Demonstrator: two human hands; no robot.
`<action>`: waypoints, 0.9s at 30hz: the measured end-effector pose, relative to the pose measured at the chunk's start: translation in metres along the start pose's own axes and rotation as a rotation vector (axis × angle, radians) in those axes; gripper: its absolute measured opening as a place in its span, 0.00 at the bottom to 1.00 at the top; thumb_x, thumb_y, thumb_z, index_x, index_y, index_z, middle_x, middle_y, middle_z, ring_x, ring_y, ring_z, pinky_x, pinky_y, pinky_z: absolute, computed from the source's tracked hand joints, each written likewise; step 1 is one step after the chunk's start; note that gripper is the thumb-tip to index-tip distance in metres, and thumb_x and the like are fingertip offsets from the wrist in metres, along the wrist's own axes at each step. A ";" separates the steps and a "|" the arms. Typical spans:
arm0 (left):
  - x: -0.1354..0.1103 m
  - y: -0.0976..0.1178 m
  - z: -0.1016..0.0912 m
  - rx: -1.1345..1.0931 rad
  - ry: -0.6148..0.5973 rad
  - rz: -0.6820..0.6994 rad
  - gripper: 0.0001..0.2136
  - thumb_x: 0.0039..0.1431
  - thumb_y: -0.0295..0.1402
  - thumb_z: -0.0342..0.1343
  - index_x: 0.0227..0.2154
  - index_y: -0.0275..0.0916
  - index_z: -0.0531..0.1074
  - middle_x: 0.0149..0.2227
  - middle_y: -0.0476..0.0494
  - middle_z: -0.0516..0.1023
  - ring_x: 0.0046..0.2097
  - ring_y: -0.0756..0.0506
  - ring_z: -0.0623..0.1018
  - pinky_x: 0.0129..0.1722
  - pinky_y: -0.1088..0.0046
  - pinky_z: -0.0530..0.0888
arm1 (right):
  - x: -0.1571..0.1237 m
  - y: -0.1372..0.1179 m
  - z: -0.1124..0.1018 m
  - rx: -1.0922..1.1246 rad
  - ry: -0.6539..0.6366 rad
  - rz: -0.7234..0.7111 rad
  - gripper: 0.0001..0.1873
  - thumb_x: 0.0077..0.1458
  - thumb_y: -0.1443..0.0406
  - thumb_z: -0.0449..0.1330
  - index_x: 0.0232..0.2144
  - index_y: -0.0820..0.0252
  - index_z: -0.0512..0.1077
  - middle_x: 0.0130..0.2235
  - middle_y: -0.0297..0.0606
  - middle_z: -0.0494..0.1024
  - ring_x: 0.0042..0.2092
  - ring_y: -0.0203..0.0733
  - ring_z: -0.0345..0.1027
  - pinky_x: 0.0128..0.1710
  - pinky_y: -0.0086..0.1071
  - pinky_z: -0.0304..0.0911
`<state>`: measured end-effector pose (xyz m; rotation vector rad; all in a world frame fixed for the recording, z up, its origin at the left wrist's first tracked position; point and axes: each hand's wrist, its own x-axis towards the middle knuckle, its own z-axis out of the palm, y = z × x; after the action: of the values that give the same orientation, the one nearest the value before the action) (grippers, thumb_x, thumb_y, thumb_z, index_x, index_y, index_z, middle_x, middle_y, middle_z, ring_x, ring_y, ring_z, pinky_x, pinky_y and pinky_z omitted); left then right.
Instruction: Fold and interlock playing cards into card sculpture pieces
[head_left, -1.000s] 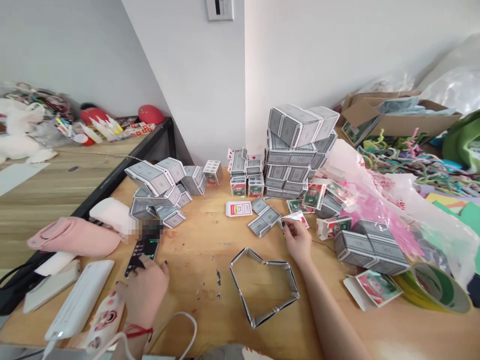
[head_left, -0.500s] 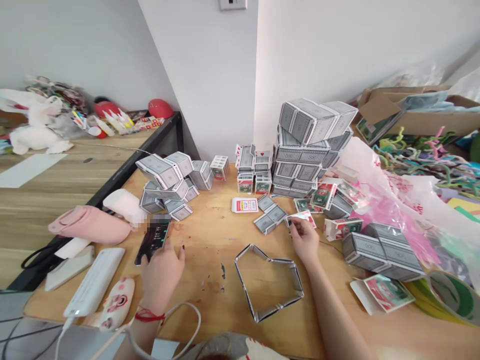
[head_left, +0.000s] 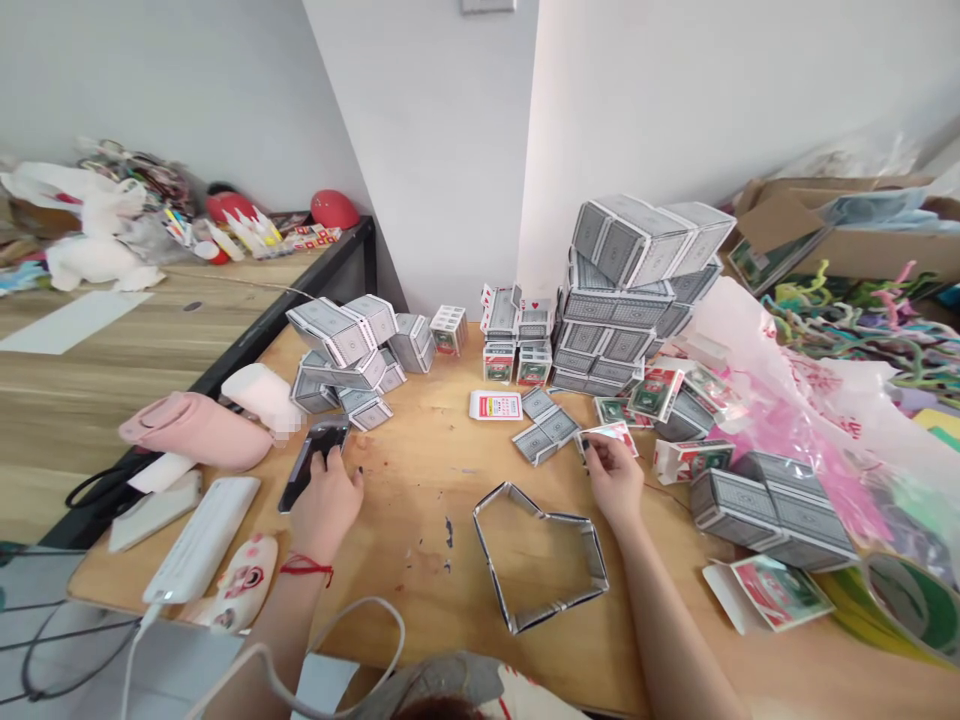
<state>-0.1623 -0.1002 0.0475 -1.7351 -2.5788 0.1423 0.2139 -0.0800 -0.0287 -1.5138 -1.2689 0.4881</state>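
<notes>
My left hand (head_left: 326, 505) lies over a dark phone (head_left: 298, 485) at the left of the table, its fingers bent onto the screen and its thumb off to the side. My right hand (head_left: 615, 480) pinches the near edge of a flat red-and-white playing card box (head_left: 616, 432). Left of that hand lie joined grey-patterned cards (head_left: 546, 430) and a white card box (head_left: 496, 405). Between my forearms a heart-shaped frame of folded cards (head_left: 544, 518) stands on the table.
A tall stack of grey card blocks (head_left: 634, 290) rises at the back right, a smaller one (head_left: 345, 355) at the back left. A power bank (head_left: 201, 540), a pink case (head_left: 196, 430) and a white cable (head_left: 401, 630) lie left. Green-and-yellow tape (head_left: 885, 600) sits right.
The view has shifted slightly. My left hand has drawn its fingers in over the phone, whose screen now looks dark. My right hand keeps its pinch on the card box.
</notes>
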 end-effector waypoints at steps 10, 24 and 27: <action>0.003 -0.003 -0.014 -0.095 -0.055 -0.054 0.24 0.58 0.39 0.40 0.56 0.34 0.53 0.52 0.29 0.65 0.43 0.35 0.74 0.37 0.58 0.70 | 0.000 -0.003 -0.001 0.008 -0.008 -0.013 0.12 0.50 0.61 0.54 0.36 0.59 0.71 0.30 0.38 0.73 0.27 0.37 0.64 0.26 0.32 0.64; -0.007 0.044 -0.002 -0.326 0.105 0.411 0.16 0.58 0.34 0.44 0.48 0.39 0.64 0.52 0.40 0.66 0.51 0.43 0.69 0.47 0.68 0.68 | -0.006 -0.006 0.003 -0.208 0.004 -0.210 0.11 0.52 0.64 0.52 0.37 0.56 0.71 0.33 0.39 0.72 0.31 0.40 0.65 0.32 0.35 0.64; -0.006 0.077 0.002 -0.499 0.109 0.664 0.15 0.58 0.33 0.44 0.48 0.40 0.65 0.52 0.42 0.66 0.53 0.45 0.67 0.52 0.68 0.66 | -0.007 -0.007 0.006 -0.368 -0.040 -0.328 0.12 0.52 0.66 0.52 0.38 0.54 0.72 0.36 0.41 0.72 0.38 0.46 0.63 0.39 0.41 0.62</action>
<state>-0.0892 -0.0775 0.0387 -2.6145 -1.9622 -0.6137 0.2030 -0.0840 -0.0269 -1.5541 -1.6683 0.0715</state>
